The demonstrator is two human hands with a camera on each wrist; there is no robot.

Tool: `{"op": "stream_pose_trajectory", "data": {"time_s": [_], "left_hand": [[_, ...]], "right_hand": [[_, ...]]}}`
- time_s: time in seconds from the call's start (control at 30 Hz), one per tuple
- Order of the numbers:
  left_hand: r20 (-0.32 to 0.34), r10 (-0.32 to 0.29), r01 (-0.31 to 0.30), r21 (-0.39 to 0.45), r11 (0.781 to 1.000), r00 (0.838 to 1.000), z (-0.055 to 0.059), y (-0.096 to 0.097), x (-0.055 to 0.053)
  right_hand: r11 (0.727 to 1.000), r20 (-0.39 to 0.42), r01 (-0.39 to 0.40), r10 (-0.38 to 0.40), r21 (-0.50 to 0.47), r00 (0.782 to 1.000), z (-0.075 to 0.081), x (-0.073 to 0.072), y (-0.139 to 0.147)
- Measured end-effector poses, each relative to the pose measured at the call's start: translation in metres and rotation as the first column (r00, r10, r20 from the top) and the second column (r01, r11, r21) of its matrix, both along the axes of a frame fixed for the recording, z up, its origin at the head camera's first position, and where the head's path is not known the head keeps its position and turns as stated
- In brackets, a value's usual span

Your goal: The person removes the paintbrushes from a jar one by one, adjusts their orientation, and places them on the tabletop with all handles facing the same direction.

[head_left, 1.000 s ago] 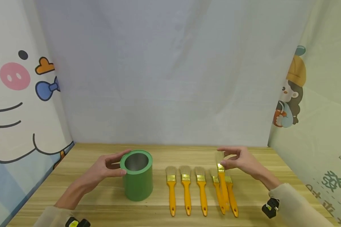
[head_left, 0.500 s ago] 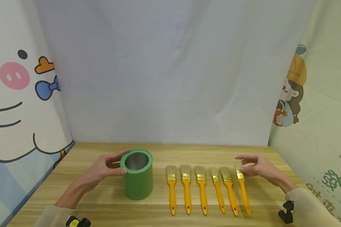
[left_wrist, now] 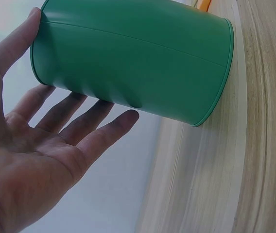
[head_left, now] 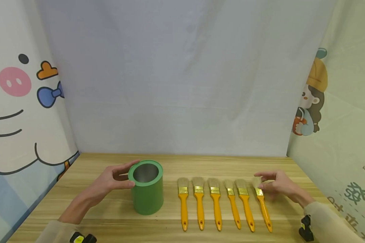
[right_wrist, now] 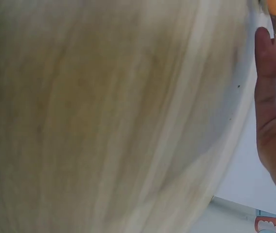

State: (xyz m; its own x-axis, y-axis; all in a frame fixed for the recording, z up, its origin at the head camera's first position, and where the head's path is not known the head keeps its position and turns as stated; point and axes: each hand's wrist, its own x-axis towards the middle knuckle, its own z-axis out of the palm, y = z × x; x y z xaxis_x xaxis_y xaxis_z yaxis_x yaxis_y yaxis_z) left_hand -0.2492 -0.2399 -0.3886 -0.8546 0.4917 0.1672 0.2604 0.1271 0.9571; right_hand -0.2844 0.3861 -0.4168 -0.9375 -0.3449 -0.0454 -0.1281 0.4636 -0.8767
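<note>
A green can [head_left: 148, 199] with a hollow grey inside stands upright on the wooden table. From its left, my left hand [head_left: 114, 179] holds it near the top rim, thumb on one side and fingers along the other; the left wrist view shows the fingers [left_wrist: 104, 131] reaching along its wall. At the right end of a row, my right hand [head_left: 276, 185] pinches a paintbrush [head_left: 264, 211] by its bristle end, the yellow handle pointing toward me. In the right wrist view only a bit of orange handle [right_wrist: 274, 7] shows above the thumb.
Several yellow-handled paintbrushes lie side by side between can and right hand, including the leftmost paintbrush [head_left: 184, 206] and a narrower paintbrush [head_left: 233, 206]. A pale grey cloth [head_left: 182, 84] hangs behind the table [head_left: 109, 226], with printed cloths at both sides.
My right hand has carried its paintbrush rightward, from over the neighbouring brushes down to the row's right end. The left hand and can have stayed in place.
</note>
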Motion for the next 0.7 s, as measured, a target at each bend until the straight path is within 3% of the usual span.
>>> {"op": "stream_pose_trajectory", "data": {"time_s": [0.33, 0.7], "left_hand": [[-0.001, 0.001, -0.001, 0.009, 1.0, 1.0, 0.0002, 0.0006, 0.0005], [-0.007, 0.002, -0.002, 0.008, 1.0, 1.0, -0.0009, 0.0002, 0.0]], "right_hand": [[0.987, -0.062, -0.001, 0.011, 0.16, 0.998, -0.0071, -0.0067, 0.0011], [0.979, -0.101, 0.027, -0.006, 0.204, 0.995, -0.0082, -0.0065, -0.0023]]}}
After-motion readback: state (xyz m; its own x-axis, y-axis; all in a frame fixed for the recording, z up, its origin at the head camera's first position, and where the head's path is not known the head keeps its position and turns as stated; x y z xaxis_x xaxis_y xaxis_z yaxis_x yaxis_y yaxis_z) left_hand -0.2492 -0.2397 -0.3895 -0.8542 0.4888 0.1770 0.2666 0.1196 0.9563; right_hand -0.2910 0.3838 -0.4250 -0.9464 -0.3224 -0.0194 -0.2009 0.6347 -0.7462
